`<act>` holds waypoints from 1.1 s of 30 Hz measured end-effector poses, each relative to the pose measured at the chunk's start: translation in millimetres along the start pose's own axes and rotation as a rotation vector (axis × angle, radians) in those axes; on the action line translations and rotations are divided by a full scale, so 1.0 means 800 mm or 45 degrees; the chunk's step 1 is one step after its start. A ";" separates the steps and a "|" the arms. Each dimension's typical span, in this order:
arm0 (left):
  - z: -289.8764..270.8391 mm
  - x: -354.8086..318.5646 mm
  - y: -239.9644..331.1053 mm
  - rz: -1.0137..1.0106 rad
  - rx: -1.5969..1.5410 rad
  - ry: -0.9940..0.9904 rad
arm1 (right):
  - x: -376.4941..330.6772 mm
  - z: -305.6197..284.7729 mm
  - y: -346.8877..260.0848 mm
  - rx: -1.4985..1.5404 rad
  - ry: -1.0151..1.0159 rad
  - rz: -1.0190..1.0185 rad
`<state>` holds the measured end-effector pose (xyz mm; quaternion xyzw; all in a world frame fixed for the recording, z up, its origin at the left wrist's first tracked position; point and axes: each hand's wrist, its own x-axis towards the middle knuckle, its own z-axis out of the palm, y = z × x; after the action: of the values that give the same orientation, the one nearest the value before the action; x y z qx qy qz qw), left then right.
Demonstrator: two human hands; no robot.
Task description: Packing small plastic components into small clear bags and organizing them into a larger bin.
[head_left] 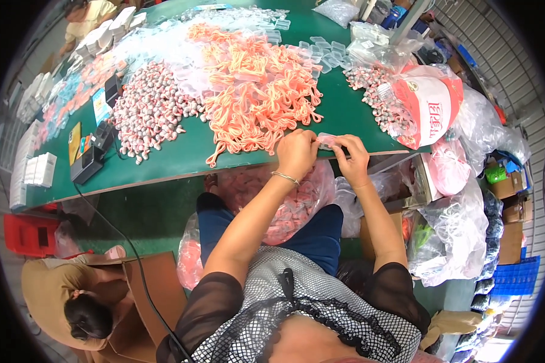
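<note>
Between my two hands, at the front edge of the green table (351, 112), is a small clear plastic case (327, 140) with something pink inside. My left hand (297, 154) grips its left end with bent fingers. On its other end, the thumb and fingers of my right hand (352, 158) pinch it. Just left of my left hand lies a big heap of orange looped cords (260, 91). Farther left is a pile of small pink and grey round pieces (151, 106). Clear plastic cases (324, 53) lie loose behind the cords.
A red and white sack (433, 103) spills more round pieces at the right. In my lap area sits a clear bag of pink items (290, 209). A black cable (127, 242) hangs from a black device (88, 166). Another person (72, 296) bends over a cardboard box (157, 296) at lower left.
</note>
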<state>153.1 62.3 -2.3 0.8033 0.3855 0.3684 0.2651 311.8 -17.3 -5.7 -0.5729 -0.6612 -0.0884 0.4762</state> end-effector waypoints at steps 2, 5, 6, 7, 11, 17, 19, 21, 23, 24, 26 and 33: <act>0.003 -0.002 0.005 -0.038 -0.004 0.071 | -0.001 0.001 0.001 -0.007 0.011 -0.001; 0.009 -0.006 0.010 -0.103 -0.048 0.120 | -0.003 0.004 0.003 -0.003 0.031 -0.007; 0.011 -0.007 0.011 -0.105 -0.046 0.121 | -0.004 0.004 0.004 0.005 0.039 -0.008; 0.014 -0.008 0.011 -0.099 -0.058 0.120 | -0.004 0.004 0.004 0.007 0.038 -0.008; 0.015 -0.011 0.009 -0.071 -0.081 0.129 | -0.004 0.005 0.004 0.015 0.051 -0.021; 0.015 -0.006 0.010 -0.124 -0.019 0.116 | -0.005 0.006 0.006 0.021 0.058 -0.028; 0.017 -0.007 0.011 -0.135 -0.031 0.120 | -0.005 0.007 0.005 0.022 0.056 -0.022; 0.019 -0.008 0.013 -0.146 -0.043 0.123 | -0.005 0.007 0.004 0.031 0.073 -0.008; 0.019 -0.008 0.016 -0.148 -0.050 0.171 | -0.005 0.007 0.007 0.030 0.075 -0.019; 0.019 -0.009 0.016 -0.149 -0.050 0.173 | -0.004 0.006 0.009 0.029 0.078 -0.031; 0.017 -0.011 0.016 -0.124 -0.078 0.144 | -0.005 0.007 0.008 0.032 0.073 -0.024; 0.017 -0.013 0.017 -0.141 0.010 0.179 | -0.006 0.007 0.006 0.055 0.063 0.003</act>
<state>165.7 44.3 -4.5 0.7539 0.4486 0.4072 0.2540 312.5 -15.2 -14.7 -0.5610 -0.6503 -0.0877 0.5047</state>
